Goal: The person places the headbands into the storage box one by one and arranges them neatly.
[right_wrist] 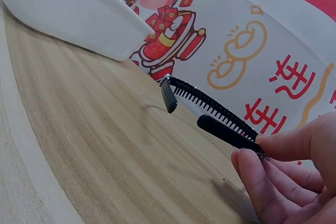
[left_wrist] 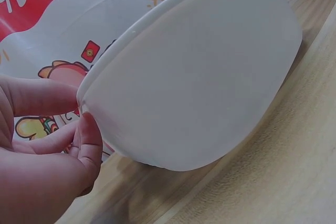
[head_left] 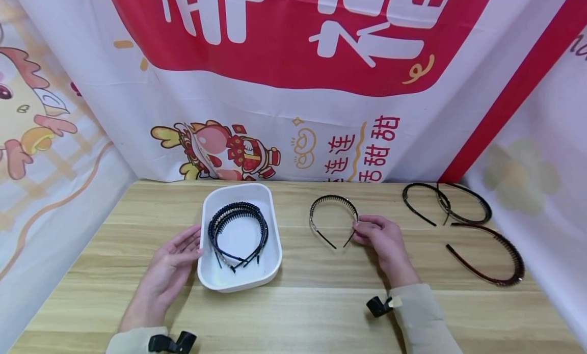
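Note:
My left hand is at the left side of a white plastic box. In the left wrist view its thumb and finger pinch the box's rim. Several black headbands lie stacked inside the box. To the right, my right hand pinches one arm of a black toothed headband between thumb and fingers. The right wrist view shows the headband held above the table, its comb teeth facing inward and small shiny bits along its outer edge.
Two black headbands overlap at the back right of the wooden table. A dark brown headband lies in front of them. Printed cloth hangs behind and on both sides.

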`<control>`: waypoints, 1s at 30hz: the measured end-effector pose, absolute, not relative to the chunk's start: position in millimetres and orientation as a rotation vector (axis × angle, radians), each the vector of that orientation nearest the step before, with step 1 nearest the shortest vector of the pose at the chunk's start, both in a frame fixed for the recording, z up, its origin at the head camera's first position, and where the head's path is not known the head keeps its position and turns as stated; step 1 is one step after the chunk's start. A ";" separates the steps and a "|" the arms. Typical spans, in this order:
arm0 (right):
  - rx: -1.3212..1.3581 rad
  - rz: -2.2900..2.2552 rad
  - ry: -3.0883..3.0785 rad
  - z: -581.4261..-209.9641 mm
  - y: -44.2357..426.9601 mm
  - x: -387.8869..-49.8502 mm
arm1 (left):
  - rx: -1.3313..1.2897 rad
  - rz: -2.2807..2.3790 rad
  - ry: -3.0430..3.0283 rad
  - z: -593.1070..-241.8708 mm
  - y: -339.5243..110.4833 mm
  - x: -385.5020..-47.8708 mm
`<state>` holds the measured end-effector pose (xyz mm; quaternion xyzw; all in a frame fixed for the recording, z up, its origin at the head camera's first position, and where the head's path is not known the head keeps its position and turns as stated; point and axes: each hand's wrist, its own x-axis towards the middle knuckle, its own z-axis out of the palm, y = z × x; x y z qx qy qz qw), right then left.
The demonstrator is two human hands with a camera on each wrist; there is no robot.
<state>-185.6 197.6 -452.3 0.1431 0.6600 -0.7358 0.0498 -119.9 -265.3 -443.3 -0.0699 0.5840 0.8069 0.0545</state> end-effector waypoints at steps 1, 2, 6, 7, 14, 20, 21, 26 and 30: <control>0.435 -2.240 2.012 -452.1 197.3 -185.5 | -0.214 2.453 1.770 -443.3 -265.3 -119.8; 0.438 -2.239 2.011 -451.9 197.2 -185.3 | -0.215 2.455 1.769 -443.3 -265.2 -119.7; 0.435 -2.234 2.005 -451.3 196.8 -185.0 | -0.214 2.459 1.766 -443.5 -265.1 -119.4; 0.434 -2.233 2.003 -451.2 196.6 -185.1 | -0.213 2.459 1.767 -443.5 -265.1 -119.3; 0.425 -2.215 2.006 -451.6 196.1 -186.5 | -0.216 2.477 1.740 -443.9 -265.9 -119.5; 0.432 -2.205 2.005 -450.8 195.1 -187.2 | -0.196 2.488 1.722 -444.5 -267.4 -119.8; 0.422 -2.204 2.001 -450.1 193.7 -187.4 | -0.192 2.491 1.722 -444.6 -267.8 -119.7; 0.377 -2.191 1.981 -446.9 183.0 -187.8 | -0.169 2.508 1.709 -445.9 -269.3 -118.8; 0.374 -2.189 1.978 -444.2 173.3 -188.0 | -0.148 2.511 1.704 -447.6 -268.4 -118.6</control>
